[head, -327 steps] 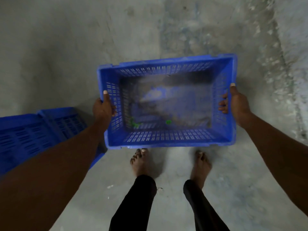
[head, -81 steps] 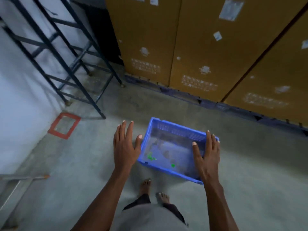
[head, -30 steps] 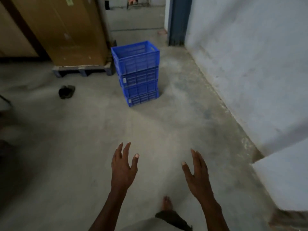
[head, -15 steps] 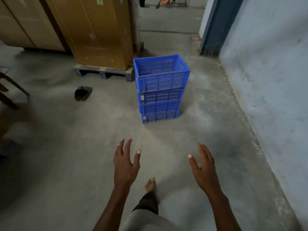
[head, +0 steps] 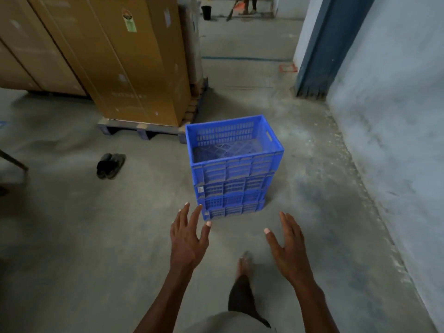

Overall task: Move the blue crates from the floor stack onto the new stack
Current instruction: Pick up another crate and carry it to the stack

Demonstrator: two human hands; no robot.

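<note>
Closer now than half a second ago: stack of blue crates (head: pixel 231 175) at 12 o'clock on floor (head: pixel 72 236), four nested. Left hand (head: pixel 187 239) and right hand (head: pixel 287 248) spread, empty, short of it. One pair of sandals (head: pixel 110 164) at 10 o'clock.

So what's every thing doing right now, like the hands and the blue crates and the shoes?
left hand: open, fingers spread, empty, in the air short of the crates
right hand: open, empty, in the air
stack of blue crates: nested upright on the floor, untouched
top crate: open side up, nothing seen inside
dark shoes: lying together on the floor, left of the stack
cardboard boxes: closed, standing on a pallet
</note>
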